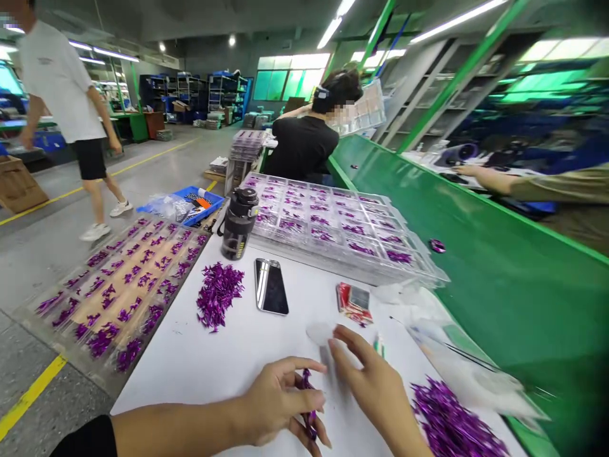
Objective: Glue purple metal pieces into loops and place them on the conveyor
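Note:
My left hand (280, 403), low in the middle, has its fingers curled round a shiny purple part (309, 406) seen nearly edge-on. Just to its right, my right hand (368, 381) has its thumb and fingertips drawn together beside a translucent round piece (318, 332). Blur hides whether that piece is in the fingers or lies on the white table (181, 374). A heap of small purple metallic pieces (457, 422) lies to the right of my right forearm. Another purple heap (219, 295) is at the table's left.
A phone (271, 285), a dark bottle (239, 225) and red packets (353, 303) are on the table. Behind are stacked clear compartment trays (328, 222); another tray (128, 285) sits lower left. A green conveyor (504, 247) runs along the right. Co-workers are nearby.

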Demonstrator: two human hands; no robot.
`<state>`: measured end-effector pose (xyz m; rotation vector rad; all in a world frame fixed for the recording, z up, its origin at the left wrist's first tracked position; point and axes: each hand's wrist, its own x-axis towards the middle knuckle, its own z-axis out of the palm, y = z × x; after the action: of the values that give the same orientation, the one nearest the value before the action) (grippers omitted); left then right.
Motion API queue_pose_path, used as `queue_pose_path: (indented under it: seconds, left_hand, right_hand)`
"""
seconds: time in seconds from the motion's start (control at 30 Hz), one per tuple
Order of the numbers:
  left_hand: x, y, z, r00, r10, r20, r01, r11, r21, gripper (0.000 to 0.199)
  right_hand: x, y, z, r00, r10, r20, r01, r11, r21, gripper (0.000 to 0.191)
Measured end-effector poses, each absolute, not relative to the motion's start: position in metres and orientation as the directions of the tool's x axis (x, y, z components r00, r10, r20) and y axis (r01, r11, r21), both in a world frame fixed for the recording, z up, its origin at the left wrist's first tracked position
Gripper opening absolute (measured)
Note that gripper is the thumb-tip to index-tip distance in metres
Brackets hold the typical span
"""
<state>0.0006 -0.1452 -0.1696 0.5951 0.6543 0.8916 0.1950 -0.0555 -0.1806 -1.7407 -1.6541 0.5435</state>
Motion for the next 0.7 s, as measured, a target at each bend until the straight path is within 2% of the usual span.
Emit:
queue_pose_path:
  seconds: [0.07, 0.17, 0.37, 0.5, 0.6, 0.7]
  left_hand:
    - [-0.001, -0.146, -0.166, 0.470, 0.840, -0.272, -0.493, 0.506, 0.708, 0.095]
    - [-0.001, -0.147, -0.165, 0.484, 0.833, -0.268, -0.470, 0.506, 0.724, 0.088]
    - [-0.002, -0.148, -0.165, 0.507, 0.824, -0.252, -0.439, 0.499, 0.747, 0.075]
    - [-0.004, -0.150, -0.160, 0.494, 0.827, -0.267, -0.432, 0.501, 0.750, 0.072]
    - [-0.005, -0.153, -0.154, 0.447, 0.845, -0.293, -0.436, 0.492, 0.754, 0.077]
    - [-0.006, -0.156, -0.150, 0.347, 0.881, -0.322, -0.436, 0.455, 0.777, 0.071]
  right_hand:
    - [0.178, -0.061, -0.178, 0.104, 0.992, 0.068, 0.591, -0.007, -0.807, 0.074]
    - [0.157, -0.062, -0.172, 0.084, 0.996, 0.039, 0.552, -0.013, -0.834, 0.082]
    - [0.131, -0.042, -0.162, 0.118, 0.992, 0.035, 0.537, -0.034, -0.843, 0.053]
    - [0.138, -0.057, -0.136, 0.145, 0.989, 0.010, 0.471, -0.060, -0.880, 0.065]
    - [0.160, -0.092, -0.110, 0.261, 0.965, 0.011, 0.408, -0.100, -0.908, 0.075]
    - [0.176, -0.130, -0.093, 0.462, 0.876, 0.136, 0.412, -0.077, -0.908, 0.062]
